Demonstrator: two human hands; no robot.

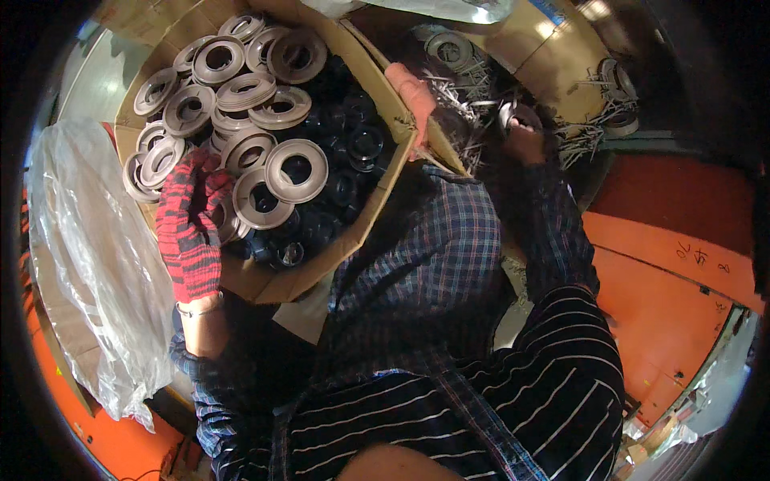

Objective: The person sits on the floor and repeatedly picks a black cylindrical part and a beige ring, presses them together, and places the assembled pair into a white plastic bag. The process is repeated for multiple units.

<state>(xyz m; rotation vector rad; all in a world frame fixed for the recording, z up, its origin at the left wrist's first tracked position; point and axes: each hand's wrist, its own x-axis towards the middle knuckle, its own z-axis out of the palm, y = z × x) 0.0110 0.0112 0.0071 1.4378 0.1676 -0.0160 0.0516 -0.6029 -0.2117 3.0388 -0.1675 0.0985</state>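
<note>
My left hand (191,228), in a red and black striped glove, is at the near left side of a cardboard box. Its fingers are curled in against the grey-brown rings (297,171) heaped there; whether one is between them is hidden. Dark round, cup-like parts (343,188) fill the right side of this box. My right hand (525,144) is in a second box on the right, its fingers closed on a grey ring (510,117). Thin light-coloured scrap strips (473,100) lie around that ring.
An orange-pink cloth-like piece (412,92) hangs over the wall between the boxes. More rings (618,80) lie at the right box's far side. Clear plastic sheeting (96,264) drapes along the left, and orange panels (658,297) stand at the right.
</note>
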